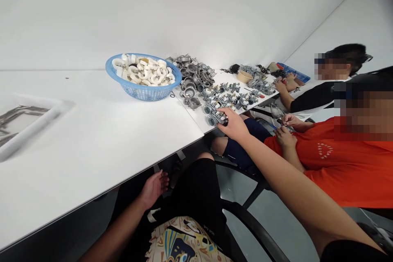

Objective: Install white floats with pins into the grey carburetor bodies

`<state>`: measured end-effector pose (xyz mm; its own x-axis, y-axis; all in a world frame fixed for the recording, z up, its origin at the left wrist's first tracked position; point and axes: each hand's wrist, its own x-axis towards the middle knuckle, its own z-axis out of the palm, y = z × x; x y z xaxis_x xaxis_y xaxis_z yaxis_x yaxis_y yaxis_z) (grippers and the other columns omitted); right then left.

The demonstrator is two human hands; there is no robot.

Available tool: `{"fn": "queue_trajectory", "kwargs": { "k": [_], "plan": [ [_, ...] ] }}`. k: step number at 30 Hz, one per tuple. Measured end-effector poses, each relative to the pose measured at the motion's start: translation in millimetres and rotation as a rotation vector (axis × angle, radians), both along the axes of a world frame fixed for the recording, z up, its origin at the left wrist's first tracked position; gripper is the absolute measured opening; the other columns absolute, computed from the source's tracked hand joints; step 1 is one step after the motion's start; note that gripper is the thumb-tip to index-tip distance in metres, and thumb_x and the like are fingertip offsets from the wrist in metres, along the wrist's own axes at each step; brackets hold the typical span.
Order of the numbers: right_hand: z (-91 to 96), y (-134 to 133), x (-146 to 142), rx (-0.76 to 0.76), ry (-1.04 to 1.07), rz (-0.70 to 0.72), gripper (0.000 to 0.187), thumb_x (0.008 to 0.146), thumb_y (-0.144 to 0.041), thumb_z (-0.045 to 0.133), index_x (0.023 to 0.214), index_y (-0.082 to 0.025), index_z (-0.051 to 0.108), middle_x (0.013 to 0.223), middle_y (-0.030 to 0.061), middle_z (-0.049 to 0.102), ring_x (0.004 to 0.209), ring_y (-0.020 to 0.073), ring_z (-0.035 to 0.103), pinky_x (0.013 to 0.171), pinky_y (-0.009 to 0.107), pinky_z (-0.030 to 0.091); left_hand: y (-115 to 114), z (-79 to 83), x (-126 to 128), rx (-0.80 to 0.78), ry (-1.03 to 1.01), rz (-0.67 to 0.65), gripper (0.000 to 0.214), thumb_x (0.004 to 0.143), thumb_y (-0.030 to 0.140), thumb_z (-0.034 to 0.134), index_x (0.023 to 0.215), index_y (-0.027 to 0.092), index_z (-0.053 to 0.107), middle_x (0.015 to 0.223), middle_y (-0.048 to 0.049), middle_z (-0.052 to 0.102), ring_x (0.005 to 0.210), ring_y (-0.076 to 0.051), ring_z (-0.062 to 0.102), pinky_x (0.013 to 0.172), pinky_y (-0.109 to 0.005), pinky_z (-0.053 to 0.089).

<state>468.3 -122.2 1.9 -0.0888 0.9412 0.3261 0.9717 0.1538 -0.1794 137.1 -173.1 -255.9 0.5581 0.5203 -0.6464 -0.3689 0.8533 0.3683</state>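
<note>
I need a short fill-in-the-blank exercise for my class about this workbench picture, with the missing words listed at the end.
1. The basket of white rings is ____ in colour.
2. The wearer's ____ hand touches a metal part.
3. The wearer's other hand holds ____.
4. The nearest co-worker's shirt is ____ in colour.

Missing words: blue; right; nothing; orange.

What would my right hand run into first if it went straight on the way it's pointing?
Your right hand would first meet the metal part it seems to touch; beyond that, the line appears to head toward the grey bowl-shaped pieces, though depth is unclear.
</note>
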Motion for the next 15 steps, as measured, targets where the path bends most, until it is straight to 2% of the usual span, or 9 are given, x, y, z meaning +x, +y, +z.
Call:
{"fn": "queue_trajectory", "kwargs": {
  "k": [8, 15],
  "plan": [
    [-4.0, -2.9, 2.7, 0.029, -0.026, -0.004, 0.049, 0.083, -0.024, 0.062, 0.131, -0.024, 0.054, 0.132, 0.0081, 0.058, 0.119, 0.0289, 0.057, 0.103, 0.043, 0.049, -0.2, -0.8, -2.2, 0.004, -0.017, -0.002, 0.023, 0.096, 0.033, 0.053, 0.090, 0.013, 0.063, 0.078, -0.0056, 0.066, 0.067, -0.016, 0.063, 0.062, -0.027, 0.050],
    [-4.5, -2.2, 4.7, 0.040, -0.103, -0.071, 0.051, 0.083, -0.023, 0.061, 0.133, -0.026, 0.055, 0.133, 0.0077, 0.057, 0.119, 0.0298, 0.057, 0.096, 0.044, 0.053, -0.2, -0.3, -7.3, 0.006, -0.057, 0.024, 0.023, 0.096, 0.036, 0.052, 0.088, 0.016, 0.059, 0.080, -0.0050, 0.065, 0.071, -0.017, 0.064, 0.065, -0.028, 0.050]
  ]
}}
